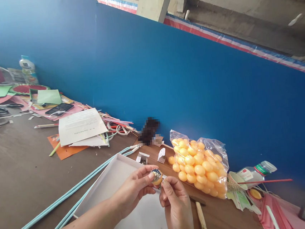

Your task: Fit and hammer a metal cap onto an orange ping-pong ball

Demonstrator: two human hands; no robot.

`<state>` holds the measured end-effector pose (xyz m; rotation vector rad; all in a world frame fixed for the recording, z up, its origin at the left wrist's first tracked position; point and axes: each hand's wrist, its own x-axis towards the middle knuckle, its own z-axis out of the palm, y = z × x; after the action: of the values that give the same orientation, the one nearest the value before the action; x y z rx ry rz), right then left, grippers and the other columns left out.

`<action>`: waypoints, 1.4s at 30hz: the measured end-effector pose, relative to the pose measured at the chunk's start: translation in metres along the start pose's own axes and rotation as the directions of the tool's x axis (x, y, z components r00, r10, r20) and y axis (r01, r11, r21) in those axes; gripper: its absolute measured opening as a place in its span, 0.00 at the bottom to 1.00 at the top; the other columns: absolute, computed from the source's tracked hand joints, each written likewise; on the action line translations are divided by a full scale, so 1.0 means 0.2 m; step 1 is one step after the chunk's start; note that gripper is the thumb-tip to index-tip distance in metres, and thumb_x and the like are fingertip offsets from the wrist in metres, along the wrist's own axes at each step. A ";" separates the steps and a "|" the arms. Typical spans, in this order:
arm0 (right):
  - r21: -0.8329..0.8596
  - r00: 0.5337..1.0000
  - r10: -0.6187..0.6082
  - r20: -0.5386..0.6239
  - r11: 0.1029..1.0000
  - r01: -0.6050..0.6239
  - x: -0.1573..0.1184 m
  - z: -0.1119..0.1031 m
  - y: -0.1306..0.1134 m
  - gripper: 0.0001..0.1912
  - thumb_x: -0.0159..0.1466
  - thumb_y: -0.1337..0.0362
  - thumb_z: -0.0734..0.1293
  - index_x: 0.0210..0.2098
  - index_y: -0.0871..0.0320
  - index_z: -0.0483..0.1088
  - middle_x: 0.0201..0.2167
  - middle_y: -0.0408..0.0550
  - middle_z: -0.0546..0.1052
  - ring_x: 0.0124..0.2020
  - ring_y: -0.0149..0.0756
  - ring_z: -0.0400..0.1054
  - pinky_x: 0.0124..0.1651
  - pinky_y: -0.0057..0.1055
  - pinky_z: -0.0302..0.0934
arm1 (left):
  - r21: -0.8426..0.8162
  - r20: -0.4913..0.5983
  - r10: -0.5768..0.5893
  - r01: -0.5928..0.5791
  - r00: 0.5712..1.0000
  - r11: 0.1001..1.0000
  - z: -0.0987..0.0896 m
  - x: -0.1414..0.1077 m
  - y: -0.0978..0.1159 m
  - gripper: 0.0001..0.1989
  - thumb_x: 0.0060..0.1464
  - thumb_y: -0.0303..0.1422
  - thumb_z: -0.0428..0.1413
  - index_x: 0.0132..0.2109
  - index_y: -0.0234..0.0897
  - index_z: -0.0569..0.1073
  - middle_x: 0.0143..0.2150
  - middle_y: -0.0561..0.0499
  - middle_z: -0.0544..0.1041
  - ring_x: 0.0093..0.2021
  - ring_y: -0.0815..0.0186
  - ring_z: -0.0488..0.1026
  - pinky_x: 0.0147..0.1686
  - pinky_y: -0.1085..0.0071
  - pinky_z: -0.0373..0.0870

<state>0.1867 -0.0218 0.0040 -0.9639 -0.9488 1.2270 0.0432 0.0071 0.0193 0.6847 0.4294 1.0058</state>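
A shiny, mirror-like metal ball (157, 175) is gripped between the thumb and fingers of my left hand (134, 188). Close against its right side, my right hand (177, 202) is closed in a pinch; a tiny metal bit shows at the fingertips, too small to name. Both hands are above a shallow white tray (145, 225). Just beyond them stands a small open white box (142, 158) with little metal pieces inside. To the right of my right hand lies a hammer (202, 219) with a wooden handle.
A clear plastic bag of orange balls (199, 169) leans by the blue partition (138, 76). Light blue tubes (76, 188) run along the tray's left. Papers (82, 125), a phone (59, 109) and straws lie at the left; a plastic bottle (257, 171) lies right.
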 end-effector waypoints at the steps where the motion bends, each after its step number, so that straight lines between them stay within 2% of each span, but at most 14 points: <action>1: 0.001 1.000 0.003 -0.005 1.000 -0.003 0.00 0.00 0.00 0.06 0.61 0.60 0.66 0.33 0.56 0.68 0.17 0.36 0.62 0.20 0.24 0.51 0.25 0.25 0.47 | 0.002 0.012 0.002 -0.002 1.000 1.000 0.00 0.00 0.00 0.14 0.53 0.33 0.56 0.47 0.34 0.70 0.39 0.46 0.72 0.36 0.69 0.69 0.36 0.72 0.64; 7: -0.001 1.000 -0.003 -0.029 1.000 0.003 0.01 -0.01 0.01 0.07 0.60 0.59 0.66 0.33 0.57 0.69 0.17 0.36 0.60 0.19 0.23 0.50 0.24 0.24 0.46 | 0.001 0.024 -0.004 0.004 1.000 1.000 0.00 -0.01 0.00 0.13 0.54 0.33 0.55 0.46 0.34 0.71 0.39 0.47 0.72 0.37 0.68 0.69 0.38 0.72 0.64; 14: 0.058 1.000 0.012 0.007 0.998 -0.012 0.01 0.00 0.00 0.06 0.60 0.60 0.66 0.32 0.56 0.68 0.17 0.36 0.60 0.19 0.22 0.50 0.23 0.23 0.45 | -0.032 0.029 0.003 -0.002 1.000 0.999 0.00 0.00 0.00 0.12 0.53 0.32 0.56 0.44 0.33 0.73 0.37 0.48 0.72 0.35 0.70 0.68 0.36 0.73 0.65; 24: 0.066 1.000 0.011 0.012 0.998 -0.011 0.01 -0.02 0.01 0.05 0.60 0.61 0.66 0.33 0.56 0.68 0.19 0.37 0.62 0.20 0.23 0.51 0.23 0.23 0.46 | 0.014 -0.016 -0.022 0.023 1.000 1.000 -0.01 0.00 -0.02 0.18 0.53 0.36 0.56 0.51 0.34 0.70 0.35 0.47 0.74 0.33 0.69 0.70 0.36 0.70 0.67; 32: 0.014 1.000 0.006 0.001 1.000 -0.006 0.01 -0.02 0.01 0.06 0.60 0.60 0.66 0.33 0.57 0.68 0.19 0.37 0.62 0.20 0.23 0.51 0.23 0.24 0.47 | 0.050 -0.032 -0.010 0.012 0.999 0.999 0.00 0.00 0.00 0.18 0.52 0.36 0.56 0.51 0.35 0.71 0.39 0.45 0.75 0.36 0.66 0.71 0.40 0.67 0.68; 42: -0.008 1.000 0.010 0.004 1.000 -0.010 0.01 -0.02 0.02 0.06 0.60 0.60 0.66 0.33 0.57 0.69 0.19 0.37 0.61 0.20 0.23 0.51 0.24 0.25 0.47 | 0.055 -0.032 0.004 -0.002 0.999 0.998 0.00 0.00 0.00 0.18 0.51 0.35 0.58 0.50 0.36 0.72 0.41 0.45 0.74 0.37 0.66 0.71 0.41 0.67 0.68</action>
<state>0.1899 -0.0200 -0.0002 -0.9742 -0.9537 1.2344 0.0434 0.0068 0.0185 0.7199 0.4855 1.0117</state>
